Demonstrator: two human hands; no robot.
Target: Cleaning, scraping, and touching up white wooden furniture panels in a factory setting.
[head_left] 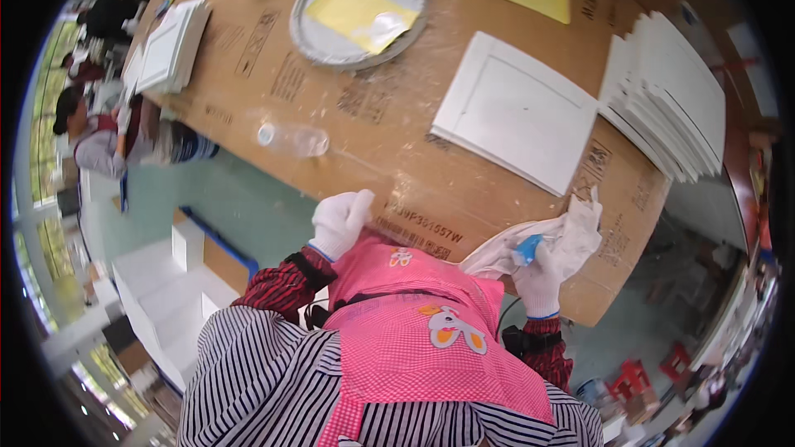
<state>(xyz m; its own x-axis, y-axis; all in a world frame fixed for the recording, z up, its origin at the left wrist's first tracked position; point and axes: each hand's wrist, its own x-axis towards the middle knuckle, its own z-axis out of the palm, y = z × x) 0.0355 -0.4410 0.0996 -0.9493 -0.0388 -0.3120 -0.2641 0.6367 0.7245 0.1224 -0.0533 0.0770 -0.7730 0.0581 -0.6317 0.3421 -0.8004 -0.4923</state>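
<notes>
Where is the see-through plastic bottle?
In the head view, the plastic bottle lies on its side on the cardboard-covered table, toward the person's left, below the round metal tray and above the gloved left hand.

A workshop: cardboard-covered worktable (464, 182) stacked with white panels (662, 95).

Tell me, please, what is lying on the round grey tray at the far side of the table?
On the round grey tray lies a yellow sheet, with a shiny clear piece of film at its near corner. Whatever is beneath the sheet is covered.
</notes>
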